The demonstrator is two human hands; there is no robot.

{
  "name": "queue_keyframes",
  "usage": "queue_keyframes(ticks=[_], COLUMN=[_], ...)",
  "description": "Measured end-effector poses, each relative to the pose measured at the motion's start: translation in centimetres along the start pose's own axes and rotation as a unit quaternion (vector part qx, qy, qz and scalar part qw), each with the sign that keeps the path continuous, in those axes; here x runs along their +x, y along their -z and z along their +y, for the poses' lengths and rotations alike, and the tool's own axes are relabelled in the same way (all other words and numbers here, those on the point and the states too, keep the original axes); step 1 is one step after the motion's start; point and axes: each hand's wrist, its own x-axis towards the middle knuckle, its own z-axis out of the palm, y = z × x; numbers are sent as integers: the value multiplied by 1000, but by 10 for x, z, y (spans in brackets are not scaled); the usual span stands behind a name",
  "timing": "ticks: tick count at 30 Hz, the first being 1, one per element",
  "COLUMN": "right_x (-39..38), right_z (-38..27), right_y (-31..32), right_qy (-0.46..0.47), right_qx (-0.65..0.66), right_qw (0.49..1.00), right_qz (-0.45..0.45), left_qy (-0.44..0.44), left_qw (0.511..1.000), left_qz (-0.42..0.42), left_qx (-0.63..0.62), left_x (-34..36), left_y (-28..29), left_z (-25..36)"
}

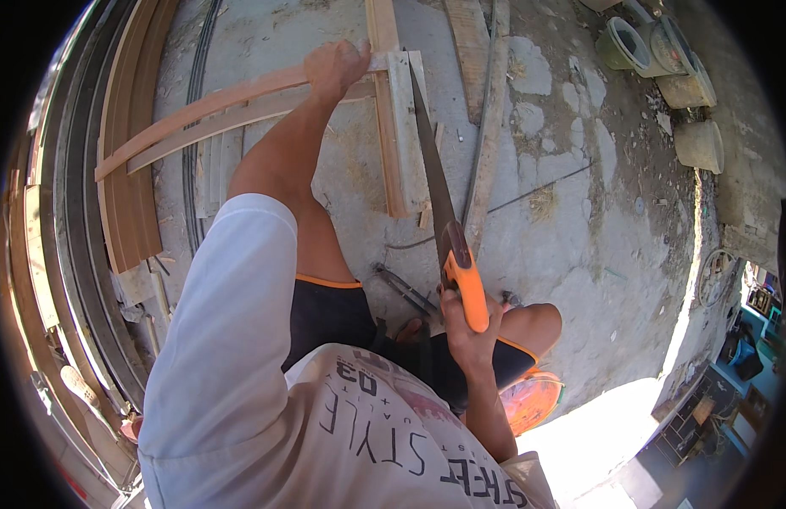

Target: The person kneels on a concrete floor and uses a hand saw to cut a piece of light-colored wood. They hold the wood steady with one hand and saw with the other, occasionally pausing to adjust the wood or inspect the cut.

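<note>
Head view, looking down: the right hand (467, 332), just below the middle of the frame, is clamped around the orange handle of a hand saw (444, 222). Its dark blade runs up and slightly left from the handle, and its tip reaches a pale upright board (405, 127) in the upper centre. Whether the teeth are biting into the wood or only resting against it cannot be told. The left hand (334, 69), at the top centre, is closed down on a long thin wooden strip (208, 109), fingers curled over its upper edge, with the arm stretched straight out from the white sleeve. That strip bends away toward the left of the frame, a second strip lying just under it, and both cross the upright board and a narrower batten beside it. Beyond these, more loose planks (476, 51) lie on the cracked concrete ground (571, 212) at the top of the frame. Curved wooden boards (128, 170) are stacked along the left edge. Grey cylindrical pots (660, 51) sit in the upper right corner. An orange round object (533, 399) shows beside the right knee, lower centre right.
</note>
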Motion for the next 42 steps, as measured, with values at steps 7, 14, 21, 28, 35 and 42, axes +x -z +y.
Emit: queue_keyframes(ticks=[7, 14, 21, 28, 35, 42], right_x=[-100, 45, -121, 57, -80, 15], right_z=[31, 8, 51, 4, 49, 14], right_y=[38, -5, 50, -9, 36, 9], right_qy=[29, 30, 53, 50, 66, 73], right_qx=[-91, -35, -127, -38, -111, -55], right_qw=[994, 999, 990, 998, 992, 996], right_qz=[50, -2, 30, -12, 6, 9], left_qy=[-5, 3, 6, 0, 17, 2], left_qw=[1000, 1000, 1000, 999, 999, 996], left_qz=[8, -13, -20, -25, -31, -47], left_qx=[-6, -7, 15, 21, 41, 73], left_x=[-4, -10, -1, 0, 3, 8], left_y=[-2, -4, -1, 2, 6, 4], left_z=[-4, 0, -1, 1, -2, 8])
